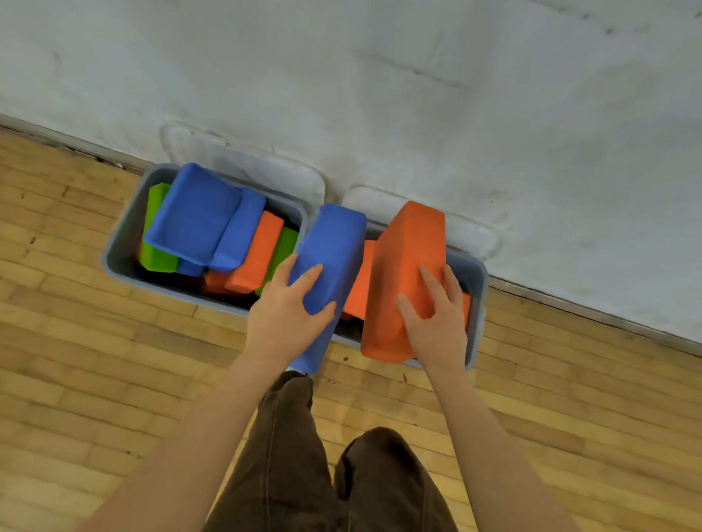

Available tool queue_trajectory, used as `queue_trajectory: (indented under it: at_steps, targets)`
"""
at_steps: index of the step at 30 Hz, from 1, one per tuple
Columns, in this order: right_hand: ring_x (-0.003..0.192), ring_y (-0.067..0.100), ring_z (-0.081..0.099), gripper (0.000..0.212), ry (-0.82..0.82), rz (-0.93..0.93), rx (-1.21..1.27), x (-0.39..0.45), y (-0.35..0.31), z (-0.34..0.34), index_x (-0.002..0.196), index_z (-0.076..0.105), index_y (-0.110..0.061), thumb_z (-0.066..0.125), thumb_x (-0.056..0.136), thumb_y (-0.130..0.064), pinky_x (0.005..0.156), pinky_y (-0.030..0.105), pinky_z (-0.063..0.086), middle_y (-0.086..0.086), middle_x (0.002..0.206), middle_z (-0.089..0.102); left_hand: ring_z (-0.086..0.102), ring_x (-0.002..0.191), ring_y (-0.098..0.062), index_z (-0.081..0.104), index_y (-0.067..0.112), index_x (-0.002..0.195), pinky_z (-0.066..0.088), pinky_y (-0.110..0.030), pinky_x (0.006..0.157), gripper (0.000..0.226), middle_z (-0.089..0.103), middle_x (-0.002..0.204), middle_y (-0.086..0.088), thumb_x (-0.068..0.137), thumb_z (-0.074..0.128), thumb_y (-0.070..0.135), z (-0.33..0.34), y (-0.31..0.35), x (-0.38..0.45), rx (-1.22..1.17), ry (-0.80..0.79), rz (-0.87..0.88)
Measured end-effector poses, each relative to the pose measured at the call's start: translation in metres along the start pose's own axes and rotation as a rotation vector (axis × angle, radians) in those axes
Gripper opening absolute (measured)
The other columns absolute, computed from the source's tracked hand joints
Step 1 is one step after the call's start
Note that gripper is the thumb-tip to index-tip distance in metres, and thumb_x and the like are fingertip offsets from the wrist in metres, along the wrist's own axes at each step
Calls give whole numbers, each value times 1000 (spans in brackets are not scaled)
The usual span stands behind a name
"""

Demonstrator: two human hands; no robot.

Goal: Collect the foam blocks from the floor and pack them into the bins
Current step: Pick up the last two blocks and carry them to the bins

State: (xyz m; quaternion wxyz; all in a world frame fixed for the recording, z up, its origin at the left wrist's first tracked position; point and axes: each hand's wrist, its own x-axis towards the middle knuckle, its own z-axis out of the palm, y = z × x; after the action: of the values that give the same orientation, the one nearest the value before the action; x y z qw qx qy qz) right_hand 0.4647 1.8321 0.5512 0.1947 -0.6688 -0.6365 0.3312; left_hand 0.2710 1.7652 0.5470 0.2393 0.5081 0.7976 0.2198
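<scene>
My left hand (288, 309) grips a long blue foam block (334, 248) held over the gap between two grey bins. My right hand (436, 315) grips a big orange foam block (410, 261) above the right bin (478, 280), where more orange foam shows below. The left bin (118, 249) is packed with several blocks: a large blue piece (197, 217) on top, a green one (154, 255) at its left, and an orange one (260, 253) at its right.
Both bins stand against a pale wall (392, 64) on a wooden floor (72, 353). Clear lids (289, 173) lean behind the bins. My brown trouser legs (330, 468) fill the lower middle.
</scene>
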Motion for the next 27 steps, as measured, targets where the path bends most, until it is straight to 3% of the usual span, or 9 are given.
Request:
queue_trajectory:
  at_steps: [7, 11, 14, 16, 17, 21, 23, 25, 27]
  targets:
    - [116, -9, 33, 53, 137, 28, 130, 40, 81, 41, 134, 49, -34, 67, 84, -30, 97, 29, 40, -9, 147, 27, 37, 133, -27, 50, 24, 135, 46, -40, 87, 56, 27, 153, -7, 83, 68, 32, 101, -15, 48, -55, 48, 62]
    - [116, -11, 32, 52, 181, -20, 216, 67, 149, 84, 132, 50, -33, 68, 84, -25, 102, 30, 39, -7, 144, 29, 55, 114, -36, 61, 17, 124, 56, -42, 67, 53, 43, 142, -16, 79, 54, 44, 180, -40, 80, 4, 118, 224]
    - [117, -9, 32, 51, 245, -89, 252, 90, 192, 118, 131, 51, -29, 69, 84, -23, 102, 15, 33, -3, 143, 32, 63, 95, -32, 66, 15, 115, 51, -33, 57, 49, 50, 136, -16, 77, 51, 43, 226, -61, 96, 104, 188, 344]
    - [118, -6, 33, 52, 292, -127, 276, 102, 218, 140, 131, 53, -24, 67, 82, -30, 96, 0, 26, 1, 142, 34, 64, 94, -32, 68, 15, 112, 50, -33, 59, 44, 53, 134, -17, 77, 55, 38, 256, -74, 105, 160, 250, 424]
    - [121, -2, 33, 54, 302, -141, 291, 107, 231, 152, 132, 52, -23, 64, 80, -33, 96, -1, 24, 2, 142, 34, 64, 95, -33, 69, 14, 111, 51, -34, 61, 43, 54, 133, -17, 77, 55, 37, 270, -80, 110, 182, 272, 460]
    - [124, 4, 35, 57, 281, -207, 297, 114, 276, 184, 139, 43, -26, 55, 85, -41, 99, 22, 32, -1, 148, 26, 64, 97, -37, 69, 12, 110, 55, -37, 63, 43, 54, 132, -18, 76, 56, 36, 318, -96, 116, 253, 319, 527]
    - [115, 2, 37, 55, 302, -219, 224, 115, 295, 185, 143, 37, -27, 50, 92, -43, 87, 18, 35, -3, 151, 24, 63, 98, -37, 67, 12, 113, 54, -36, 64, 45, 52, 134, -20, 77, 57, 37, 334, -100, 111, 260, 349, 538]
    - [123, 8, 37, 58, 341, -286, 126, 117, 309, 183, 145, 33, -27, 38, 93, -52, 76, 15, 34, -2, 152, 24, 63, 99, -37, 65, 12, 117, 53, -36, 66, 47, 48, 137, -22, 80, 55, 40, 346, -101, 106, 281, 368, 545]
    - [132, 21, 33, 63, 362, -366, 48, 118, 320, 178, 145, 34, -28, 25, 89, -57, 76, 22, 37, 2, 151, 26, 64, 98, -34, 57, 11, 127, 52, -35, 64, 54, 45, 140, -23, 84, 51, 45, 353, -92, 96, 322, 363, 498]
